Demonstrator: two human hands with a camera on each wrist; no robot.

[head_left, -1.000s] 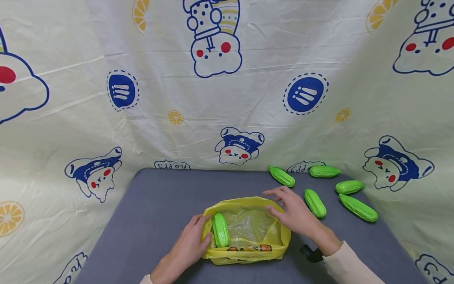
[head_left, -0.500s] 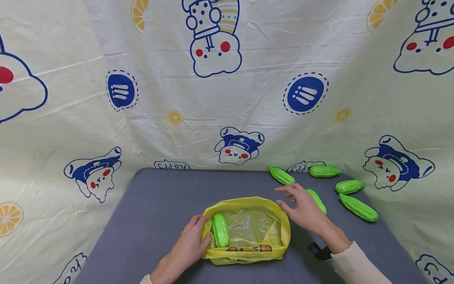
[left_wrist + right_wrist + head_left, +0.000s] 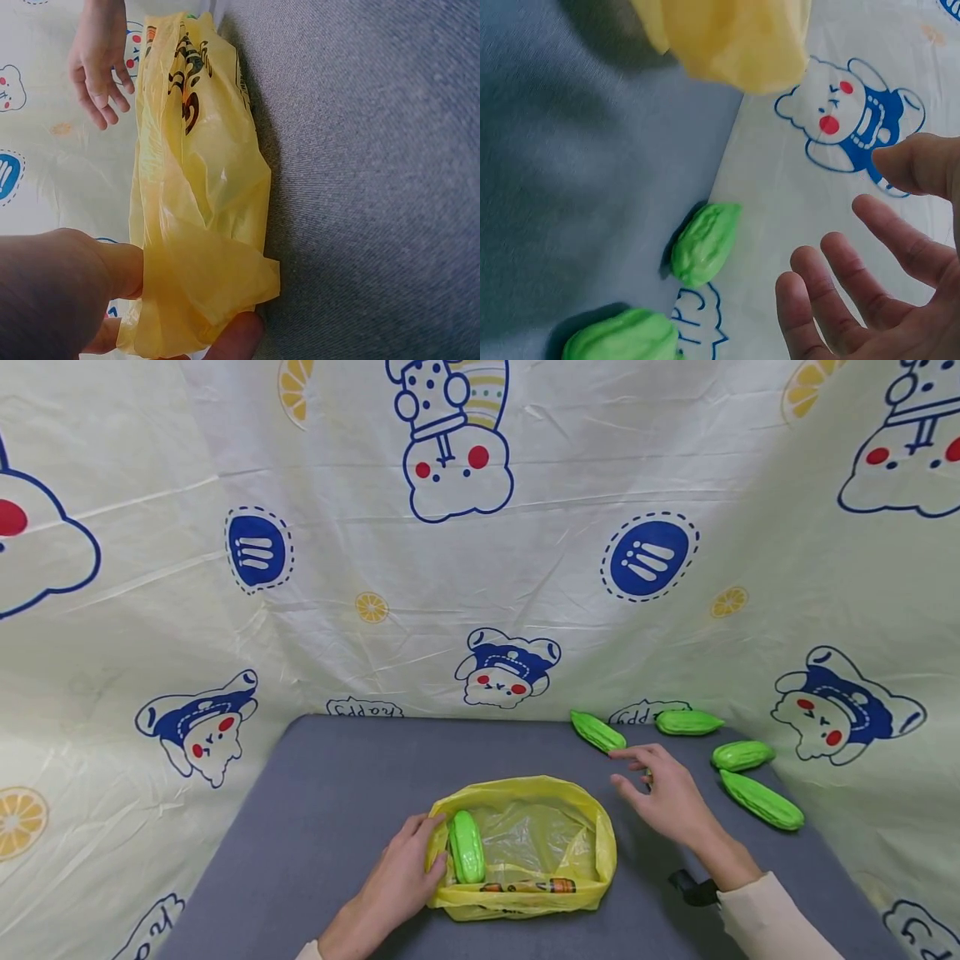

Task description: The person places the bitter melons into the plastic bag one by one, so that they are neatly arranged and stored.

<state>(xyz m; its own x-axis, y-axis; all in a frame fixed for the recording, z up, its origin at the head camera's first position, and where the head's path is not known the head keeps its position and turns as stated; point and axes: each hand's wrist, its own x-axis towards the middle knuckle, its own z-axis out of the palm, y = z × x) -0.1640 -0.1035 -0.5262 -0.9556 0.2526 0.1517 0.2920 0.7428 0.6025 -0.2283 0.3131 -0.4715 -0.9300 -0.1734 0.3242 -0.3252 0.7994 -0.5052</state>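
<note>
A yellow plastic bag stands with its mouth spread wide, and one ridged green bitter melon lies inside at its left end. My left hand grips the bag's left rim, thumb inside and fingers outside; in the left wrist view the fingers pinch the yellow film. To the right of the bag, my right hand hovers with fingers spread and holds nothing. It covers most of a bitter melon on the table; a sliver of green shows between its fingers. Another bitter melon lies just beyond its fingertips.
More bitter melons lie at the table's right: one at the back, one near the right edge, one closer to me. A printed white sheet rises behind the grey table. A black strap is at my right wrist.
My right hand has moved rightward from above the bag's right rim to over the nearest loose bitter melon, hiding it. My left hand and the bag have stayed in place.
</note>
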